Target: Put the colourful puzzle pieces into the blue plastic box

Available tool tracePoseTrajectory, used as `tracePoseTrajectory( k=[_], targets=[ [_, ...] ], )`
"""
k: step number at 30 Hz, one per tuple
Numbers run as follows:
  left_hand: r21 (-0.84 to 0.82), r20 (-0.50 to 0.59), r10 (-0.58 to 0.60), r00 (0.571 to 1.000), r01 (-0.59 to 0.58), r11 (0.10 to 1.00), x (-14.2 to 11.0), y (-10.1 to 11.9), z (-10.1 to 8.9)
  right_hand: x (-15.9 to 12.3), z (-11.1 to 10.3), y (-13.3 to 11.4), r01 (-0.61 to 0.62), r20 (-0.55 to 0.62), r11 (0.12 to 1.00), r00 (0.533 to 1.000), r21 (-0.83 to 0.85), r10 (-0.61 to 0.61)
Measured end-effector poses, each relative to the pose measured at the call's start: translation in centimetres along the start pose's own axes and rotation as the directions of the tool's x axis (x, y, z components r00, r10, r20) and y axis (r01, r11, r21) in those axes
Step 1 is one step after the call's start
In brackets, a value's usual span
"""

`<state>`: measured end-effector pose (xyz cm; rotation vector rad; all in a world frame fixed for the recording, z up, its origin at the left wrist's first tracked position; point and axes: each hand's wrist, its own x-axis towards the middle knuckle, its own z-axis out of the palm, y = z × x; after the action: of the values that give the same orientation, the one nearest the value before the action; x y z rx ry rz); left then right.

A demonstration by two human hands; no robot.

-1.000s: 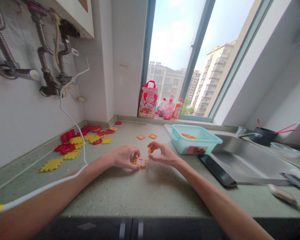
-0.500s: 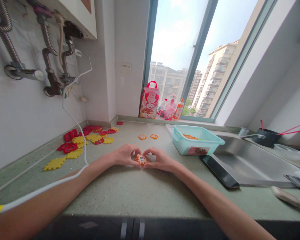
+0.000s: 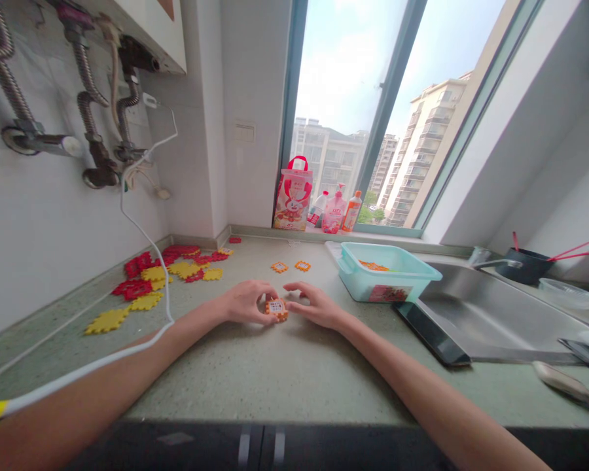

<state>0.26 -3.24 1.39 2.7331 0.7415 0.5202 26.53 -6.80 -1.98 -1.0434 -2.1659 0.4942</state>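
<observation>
so the left hand (image 3: pixel 249 303) has its thumb and fingers curled round an orange interlocking tile (image 3: pixel 277 309), pinching its left side. tile's got a white printed panel on top and sits just above or on the speckled green countertop (image 3: pixel 275 386), can't tell which. right hand (image 3: pixel 320 306) is on the other side, fingers and thumb spread moderately wide, thumb tip right by the tile's edge, can't tell if it's touching.

two loose orange tiles (image 3: pixel 303 265) lie flat side by side beyond the hands, a small gap between them. off to the left there's a messy spread of red tiles (image 3: pixel 132 290) and yellow tiles (image 3: pixel 107 321), some overlapping, with a white cable (image 3: pixel 165 288) hanging in front. over on the right, a mint green plastic tub (image 3: pixel 385 275) holds more orange pieces (image 3: pixel 373 265), next to the steel sink (image 3: pixel 491 314).
</observation>
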Motion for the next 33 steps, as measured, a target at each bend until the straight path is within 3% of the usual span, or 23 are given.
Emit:
tracePoseTrajectory(
  k=[4,8,11,16,23,27,30,33],
  targets=[
    [0.038,-0.007,-0.016,1.000,0.016,0.999,-0.1,-0.3,-0.2,1.7,-0.5,4.3,-0.114,-0.219,0.968,0.974,-0.222,0.065],
    [0.055,-0.003,-0.007,1.000,0.007,0.998,-0.3,-0.2,-0.5,4.4,-0.9,6.9,-0.340,-0.258,0.847,0.933,-0.409,0.250],
    [0.030,0.024,-0.015,1.000,0.014,0.999,-0.3,-0.3,-0.6,6.2,-1.1,7.2,-0.389,-0.256,0.817,0.918,-0.425,0.304],
    [0.024,0.006,-0.062,0.998,0.061,0.998,-0.3,-0.9,-0.6,6.5,-1.0,6.5,-0.327,-0.222,0.858,0.941,-0.396,0.256],
    [0.011,-0.016,-0.077,0.997,0.077,0.997,-0.3,-1.3,-0.7,3.5,-1.2,4.2,-0.273,-0.235,0.904,0.951,-0.329,0.202],
    [-0.019,-0.013,-0.069,0.998,0.069,0.997,-0.3,-1.5,-0.7,2.3,-1.0,1.0,-0.040,-0.241,0.967,0.970,-0.252,-0.022],
    [-0.017,-0.021,-0.063,0.998,0.062,0.998,-0.2,-1.6,-0.6,2.1,-0.5,-1.9,0.171,-0.199,0.957,0.955,-0.236,-0.219],
    [-0.016,-0.023,-0.069,0.997,0.069,0.997,-0.1,-1.9,-0.4,2.3,0.2,-3.6,0.249,-0.143,0.937,0.947,-0.244,-0.288]
  ],
)
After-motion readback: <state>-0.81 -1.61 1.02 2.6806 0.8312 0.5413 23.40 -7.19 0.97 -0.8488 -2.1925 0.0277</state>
